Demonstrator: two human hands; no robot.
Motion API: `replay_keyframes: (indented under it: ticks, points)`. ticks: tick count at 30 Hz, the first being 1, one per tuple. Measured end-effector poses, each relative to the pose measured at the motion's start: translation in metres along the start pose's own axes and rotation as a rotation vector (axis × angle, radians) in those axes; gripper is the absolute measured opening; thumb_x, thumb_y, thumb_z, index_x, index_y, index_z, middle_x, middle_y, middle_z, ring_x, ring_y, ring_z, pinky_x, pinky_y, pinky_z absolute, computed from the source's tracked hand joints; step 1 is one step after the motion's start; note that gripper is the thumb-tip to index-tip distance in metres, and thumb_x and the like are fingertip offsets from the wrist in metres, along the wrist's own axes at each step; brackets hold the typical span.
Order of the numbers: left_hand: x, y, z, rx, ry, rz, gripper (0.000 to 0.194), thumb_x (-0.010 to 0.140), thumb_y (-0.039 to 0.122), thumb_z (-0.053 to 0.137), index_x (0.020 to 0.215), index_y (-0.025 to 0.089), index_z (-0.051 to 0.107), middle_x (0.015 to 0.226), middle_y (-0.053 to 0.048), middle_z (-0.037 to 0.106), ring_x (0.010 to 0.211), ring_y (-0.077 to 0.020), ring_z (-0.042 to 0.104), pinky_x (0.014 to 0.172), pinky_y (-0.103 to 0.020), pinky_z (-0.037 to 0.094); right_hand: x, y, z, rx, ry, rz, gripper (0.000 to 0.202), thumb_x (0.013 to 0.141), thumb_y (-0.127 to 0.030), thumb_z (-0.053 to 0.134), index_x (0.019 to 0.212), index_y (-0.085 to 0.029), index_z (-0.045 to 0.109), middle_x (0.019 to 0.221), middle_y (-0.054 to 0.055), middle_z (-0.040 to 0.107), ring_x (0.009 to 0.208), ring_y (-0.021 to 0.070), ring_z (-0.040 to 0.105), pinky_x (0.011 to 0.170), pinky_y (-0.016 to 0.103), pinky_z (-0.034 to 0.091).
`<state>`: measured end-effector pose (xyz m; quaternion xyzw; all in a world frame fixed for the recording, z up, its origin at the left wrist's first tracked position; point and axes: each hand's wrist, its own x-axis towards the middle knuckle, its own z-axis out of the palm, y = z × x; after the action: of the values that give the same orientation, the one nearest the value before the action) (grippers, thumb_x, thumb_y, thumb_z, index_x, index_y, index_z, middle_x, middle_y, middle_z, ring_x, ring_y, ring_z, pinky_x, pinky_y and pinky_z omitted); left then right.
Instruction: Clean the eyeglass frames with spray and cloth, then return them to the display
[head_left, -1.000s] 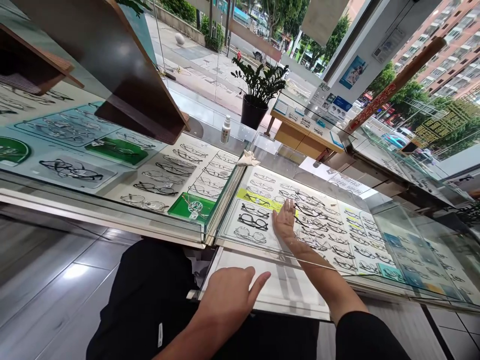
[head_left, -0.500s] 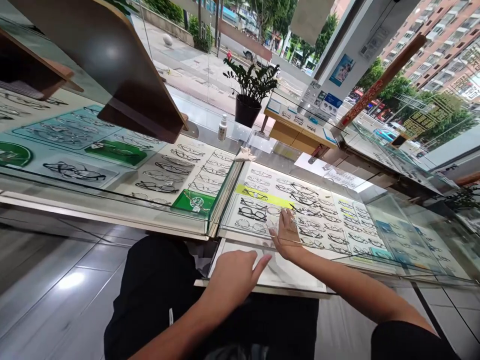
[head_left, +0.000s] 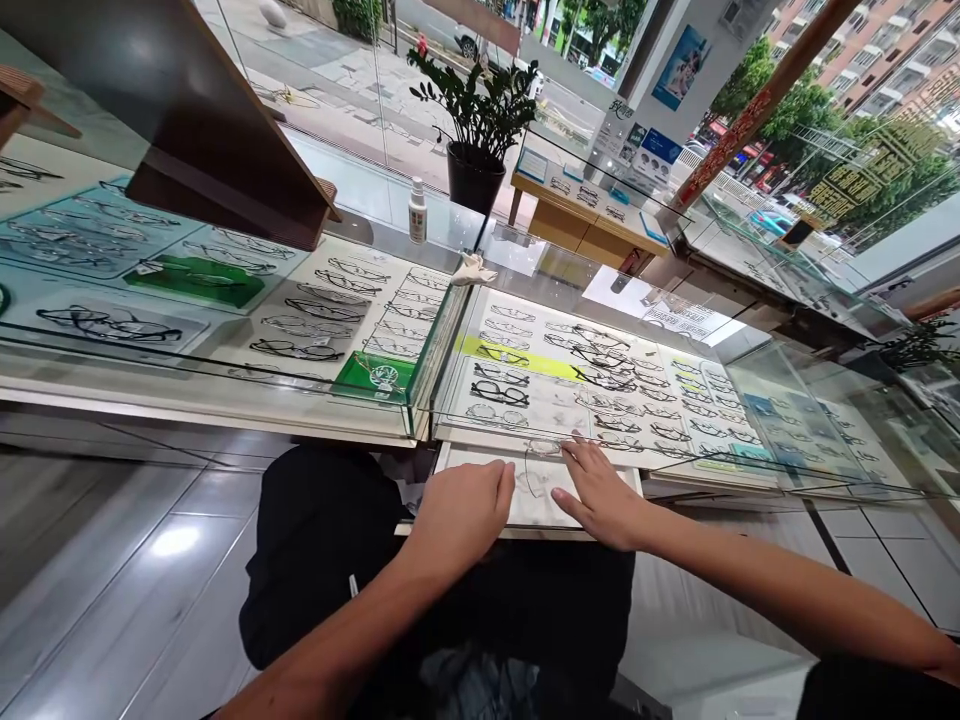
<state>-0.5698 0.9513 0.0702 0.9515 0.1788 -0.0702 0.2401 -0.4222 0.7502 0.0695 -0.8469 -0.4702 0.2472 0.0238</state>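
A pair of thin-framed eyeglasses [head_left: 541,447] is at the fingertips of my right hand [head_left: 602,492], above the pulled-out white drawer [head_left: 525,512]; one temple hangs down. The thumb of that hand is apart from its fingers. My left hand [head_left: 466,508] rests at the drawer's left part, its fingers curled and mostly hidden under the back of the hand; whatever it may hold does not show. Beyond both hands, rows of eyeglasses [head_left: 499,387] lie inside the glass display case [head_left: 450,420].
A spray bottle [head_left: 418,212] and a crumpled cloth [head_left: 474,270] sit on the glass top. At upper left is a dark tilted panel [head_left: 225,130]. A potted plant [head_left: 477,175] stands behind. More eyeglasses fill the left case [head_left: 367,432].
My right hand has drawn back from inside the case to over the drawer, with the thin eyeglasses now at its fingertips. The view has shifted, and my left thumb lies closer to the hand.
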Motion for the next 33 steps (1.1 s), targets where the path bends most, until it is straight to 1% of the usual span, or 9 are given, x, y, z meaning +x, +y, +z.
replay_keyframes:
  ticks: [4,8,11,14,17,19,23,29,33]
  points:
    - [0.001,0.0,0.0,0.02,0.001,-0.038,0.054,0.112,0.039,0.024,0.097,0.02,0.072,0.088,-0.009,0.079,0.084,-0.0278,0.075,0.066,-0.034,0.032,-0.029,-0.027,-0.03,0.071,-0.122,-0.062,0.083,0.109,-0.067,0.026,0.172,-0.013,0.022,0.18,0.015,0.019,0.169,0.0327,-0.001,0.138,0.057,0.009]
    - [0.003,-0.001,0.001,0.021,0.004,-0.064,0.054,0.112,0.039,0.022,0.095,0.021,0.07,0.089,-0.009,0.079,0.084,-0.0276,0.074,0.066,-0.034,0.032,-0.068,-0.05,-0.065,0.099,-0.109,-0.072,0.074,0.11,-0.06,0.03,0.174,-0.026,0.014,0.181,0.005,0.017,0.169,0.0318,0.0,0.138,0.057,0.012]
    - [0.004,-0.002,0.001,0.028,-0.01,-0.064,0.054,0.112,0.04,0.023,0.093,0.021,0.069,0.086,-0.008,0.078,0.083,-0.0273,0.074,0.064,-0.034,0.029,-0.094,-0.049,-0.099,0.088,0.016,-0.066,0.069,0.11,-0.058,0.035,0.173,-0.039,0.015,0.181,-0.003,0.018,0.169,0.032,0.005,0.138,0.059,0.017]
    - [0.005,-0.002,0.0,0.039,-0.023,-0.068,0.054,0.112,0.041,0.022,0.092,0.021,0.068,0.084,-0.008,0.077,0.082,-0.0269,0.073,0.064,-0.034,0.027,-0.099,-0.029,-0.144,0.062,0.241,-0.048,0.062,0.109,-0.058,0.035,0.169,-0.045,0.026,0.179,-0.005,0.025,0.168,0.0343,0.012,0.135,0.063,0.024]
    - [0.004,-0.002,-0.001,0.034,-0.027,-0.071,0.053,0.112,0.041,0.023,0.091,0.021,0.068,0.084,-0.007,0.077,0.082,-0.0264,0.073,0.064,-0.034,0.027,-0.078,0.004,-0.193,-0.032,0.418,-0.072,0.061,0.11,-0.061,0.026,0.165,-0.04,0.04,0.171,0.002,0.039,0.165,0.0344,0.023,0.134,0.063,0.027]
    - [0.004,-0.002,-0.001,0.028,-0.028,-0.066,0.053,0.112,0.041,0.023,0.09,0.021,0.067,0.085,-0.007,0.077,0.083,-0.0264,0.073,0.064,-0.033,0.027,-0.053,0.028,-0.221,-0.138,0.522,-0.072,0.065,0.109,-0.063,0.021,0.16,-0.033,0.049,0.162,0.008,0.05,0.163,0.0345,0.028,0.134,0.065,0.021]
    - [0.004,-0.002,0.0,0.032,-0.013,-0.057,0.053,0.112,0.041,0.024,0.091,0.021,0.068,0.089,-0.008,0.079,0.087,-0.0275,0.074,0.066,-0.033,0.03,0.01,0.068,-0.249,-0.393,0.613,0.012,0.079,0.107,-0.068,0.014,0.152,-0.021,0.058,0.16,0.015,0.051,0.162,0.0391,0.025,0.133,0.07,0.006]
    - [0.003,-0.002,-0.001,0.008,-0.003,-0.061,0.054,0.112,0.04,0.023,0.091,0.021,0.069,0.091,-0.008,0.079,0.089,-0.0277,0.075,0.067,-0.034,0.033,0.099,0.107,-0.229,-0.601,0.557,0.185,0.09,0.106,-0.064,0.012,0.157,0.001,0.048,0.163,0.025,0.047,0.164,0.0423,0.017,0.136,0.058,0.003]
    - [0.002,-0.003,0.0,-0.003,0.015,-0.056,0.055,0.112,0.04,0.023,0.091,0.021,0.07,0.089,-0.008,0.079,0.089,-0.0287,0.075,0.067,-0.034,0.034,0.134,0.115,-0.203,-0.577,0.484,0.239,0.088,0.107,-0.06,0.01,0.155,0.001,0.05,0.164,0.025,0.045,0.164,0.0414,0.017,0.136,0.056,0.004]
